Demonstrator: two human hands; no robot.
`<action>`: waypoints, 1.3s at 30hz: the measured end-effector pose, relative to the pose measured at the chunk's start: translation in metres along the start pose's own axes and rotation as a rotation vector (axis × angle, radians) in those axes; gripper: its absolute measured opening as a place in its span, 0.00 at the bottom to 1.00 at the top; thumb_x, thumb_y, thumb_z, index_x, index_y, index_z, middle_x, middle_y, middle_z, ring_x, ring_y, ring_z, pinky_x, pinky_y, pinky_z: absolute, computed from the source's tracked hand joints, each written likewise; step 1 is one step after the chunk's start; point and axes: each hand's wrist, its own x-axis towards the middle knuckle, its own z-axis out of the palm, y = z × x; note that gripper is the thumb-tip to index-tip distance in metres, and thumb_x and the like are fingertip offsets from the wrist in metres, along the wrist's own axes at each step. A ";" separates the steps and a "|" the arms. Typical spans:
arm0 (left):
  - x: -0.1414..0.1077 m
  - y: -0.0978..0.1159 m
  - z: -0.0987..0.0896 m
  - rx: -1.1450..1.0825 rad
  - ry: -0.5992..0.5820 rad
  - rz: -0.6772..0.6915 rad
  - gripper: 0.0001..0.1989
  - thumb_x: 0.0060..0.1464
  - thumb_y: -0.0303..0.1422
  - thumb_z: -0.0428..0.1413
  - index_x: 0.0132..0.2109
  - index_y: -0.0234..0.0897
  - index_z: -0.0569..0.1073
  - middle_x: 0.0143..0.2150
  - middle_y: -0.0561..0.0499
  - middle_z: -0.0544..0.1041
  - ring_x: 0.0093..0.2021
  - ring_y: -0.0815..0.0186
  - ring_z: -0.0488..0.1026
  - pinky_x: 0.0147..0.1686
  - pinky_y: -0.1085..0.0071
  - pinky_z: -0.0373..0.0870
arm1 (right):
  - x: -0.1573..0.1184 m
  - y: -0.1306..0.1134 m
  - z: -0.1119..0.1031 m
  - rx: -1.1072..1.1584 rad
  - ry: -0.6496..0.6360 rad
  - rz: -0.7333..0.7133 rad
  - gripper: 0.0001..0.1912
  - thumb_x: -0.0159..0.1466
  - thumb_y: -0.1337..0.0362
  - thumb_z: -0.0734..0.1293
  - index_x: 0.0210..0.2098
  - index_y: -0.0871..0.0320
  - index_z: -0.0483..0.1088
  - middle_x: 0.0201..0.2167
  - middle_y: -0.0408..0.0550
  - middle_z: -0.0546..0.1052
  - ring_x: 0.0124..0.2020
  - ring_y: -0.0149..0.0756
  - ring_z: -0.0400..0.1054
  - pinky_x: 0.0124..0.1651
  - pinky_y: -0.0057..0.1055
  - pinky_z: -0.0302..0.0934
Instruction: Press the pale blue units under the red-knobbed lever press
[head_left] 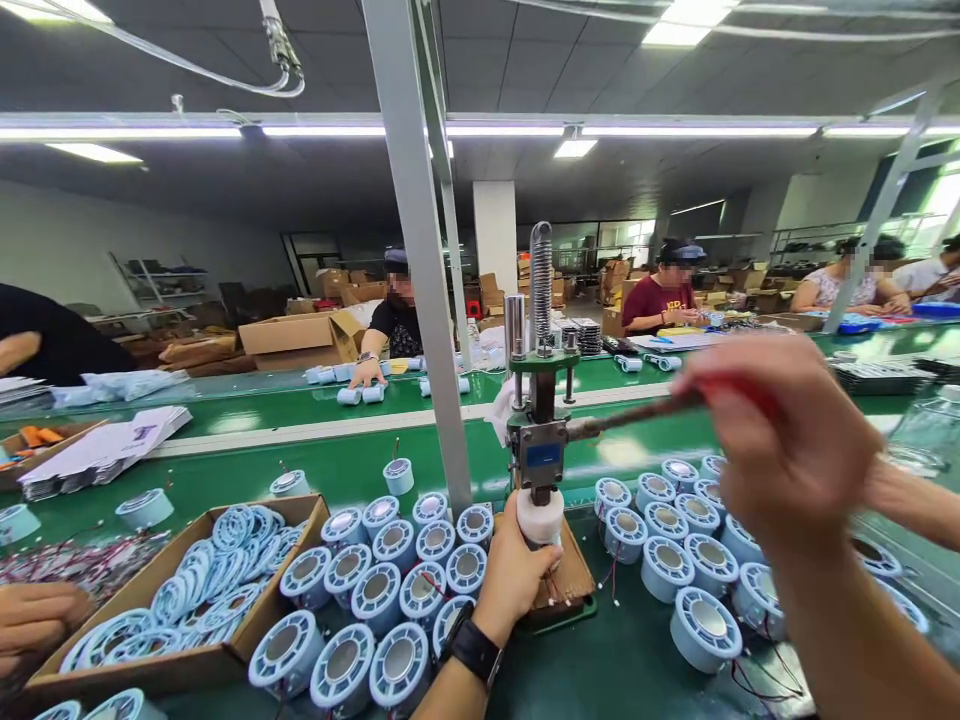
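Observation:
A hand-lever press [543, 455] with a blue label stands in front of me, a coil spring rising at its top. My right hand [780, 430], smeared by motion, is closed around the red grip of the press lever [630, 411]. Below the ram is a white round block [540, 516]. My left hand [514, 575], a dark watch on its wrist, curls around a round part under that block, mostly hidden by the fingers. Thin wires show below it on the brown base pad [574, 570]. Light-blue round speaker-like units [376, 592] stand in rows on both sides.
At left, a cardboard box [247, 640] holds light-blue rings [225, 560]. Another person's hand [37, 620] is beside it, near wired parts [97, 570]. A grey post [420, 250] rises before the green conveyor [360, 440]. Across it, several people work. More units [705, 630] stand at right.

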 end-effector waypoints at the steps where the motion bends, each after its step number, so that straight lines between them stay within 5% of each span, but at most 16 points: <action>1: 0.001 0.000 0.000 -0.010 0.005 0.002 0.40 0.37 0.20 0.61 0.60 0.38 0.64 0.57 0.45 0.74 0.58 0.55 0.68 0.59 0.62 0.58 | 0.031 0.013 0.021 0.071 0.034 0.020 0.08 0.66 0.65 0.61 0.40 0.56 0.71 0.35 0.46 0.73 0.37 0.33 0.69 0.44 0.34 0.64; 4: 0.003 0.002 0.001 -0.045 0.027 0.005 0.42 0.37 0.20 0.60 0.62 0.37 0.62 0.58 0.44 0.73 0.58 0.55 0.68 0.60 0.61 0.58 | 0.094 0.052 0.081 0.094 -0.053 0.149 0.11 0.65 0.64 0.57 0.38 0.60 0.70 0.36 0.47 0.73 0.31 0.29 0.66 0.38 0.30 0.61; 8: 0.001 0.001 0.003 -0.090 0.039 0.000 0.44 0.37 0.20 0.59 0.64 0.36 0.59 0.59 0.43 0.72 0.58 0.56 0.69 0.60 0.63 0.60 | 0.109 0.081 0.120 0.030 -0.096 0.213 0.11 0.64 0.64 0.56 0.35 0.61 0.67 0.32 0.47 0.72 0.35 0.31 0.65 0.42 0.30 0.58; 16: -0.001 -0.002 0.008 -0.096 0.090 0.050 0.45 0.39 0.22 0.61 0.66 0.39 0.58 0.63 0.43 0.69 0.62 0.55 0.66 0.63 0.63 0.57 | 0.106 0.083 0.110 -0.020 -0.196 0.214 0.12 0.66 0.62 0.55 0.40 0.60 0.67 0.37 0.49 0.73 0.40 0.33 0.68 0.48 0.33 0.58; 20: -0.005 0.005 0.011 -0.071 0.087 0.064 0.45 0.41 0.23 0.62 0.67 0.41 0.58 0.62 0.45 0.70 0.63 0.55 0.65 0.64 0.61 0.56 | 0.107 0.080 0.100 -0.050 -0.263 0.223 0.18 0.66 0.63 0.56 0.53 0.60 0.66 0.49 0.54 0.72 0.52 0.39 0.66 0.57 0.39 0.58; 23: -0.019 0.010 0.008 -0.047 0.092 0.045 0.46 0.40 0.23 0.62 0.67 0.40 0.56 0.62 0.44 0.70 0.63 0.54 0.65 0.64 0.59 0.57 | 0.065 0.060 0.074 -0.033 -0.287 0.248 0.28 0.65 0.62 0.59 0.64 0.58 0.56 0.62 0.54 0.63 0.62 0.43 0.59 0.62 0.44 0.57; 26: -0.045 0.007 0.004 0.072 0.108 -0.023 0.48 0.39 0.24 0.62 0.68 0.39 0.54 0.63 0.42 0.69 0.63 0.52 0.65 0.64 0.58 0.58 | -0.030 0.029 0.041 0.021 -0.285 0.366 0.24 0.67 0.61 0.59 0.62 0.53 0.58 0.59 0.52 0.66 0.59 0.42 0.63 0.56 0.43 0.64; 28: -0.066 -0.002 0.004 0.173 0.092 -0.068 0.49 0.38 0.25 0.61 0.68 0.37 0.53 0.63 0.41 0.68 0.63 0.51 0.65 0.64 0.57 0.59 | -0.105 0.010 0.024 0.071 -0.444 0.443 0.20 0.68 0.61 0.59 0.59 0.50 0.60 0.57 0.49 0.69 0.56 0.39 0.66 0.55 0.40 0.67; 32: -0.103 -0.031 0.015 0.283 0.014 -0.033 0.47 0.39 0.22 0.56 0.68 0.35 0.53 0.63 0.41 0.68 0.63 0.54 0.66 0.63 0.59 0.63 | -0.223 -0.013 0.009 0.220 -0.798 0.415 0.31 0.65 0.60 0.64 0.66 0.51 0.54 0.64 0.52 0.62 0.65 0.43 0.59 0.62 0.40 0.62; 36: -0.130 -0.053 0.019 0.450 -0.025 0.068 0.44 0.41 0.20 0.52 0.68 0.35 0.55 0.62 0.41 0.69 0.62 0.57 0.67 0.61 0.63 0.67 | -0.271 -0.013 0.009 0.296 -0.981 0.518 0.26 0.64 0.60 0.63 0.61 0.57 0.64 0.62 0.57 0.64 0.64 0.44 0.60 0.63 0.38 0.61; 39: -0.143 -0.053 0.000 0.709 0.060 0.303 0.37 0.48 0.22 0.54 0.66 0.38 0.61 0.63 0.43 0.68 0.63 0.56 0.65 0.62 0.61 0.65 | -0.274 -0.017 0.016 0.275 -1.042 0.570 0.27 0.64 0.59 0.63 0.61 0.59 0.65 0.62 0.60 0.63 0.64 0.46 0.60 0.64 0.40 0.59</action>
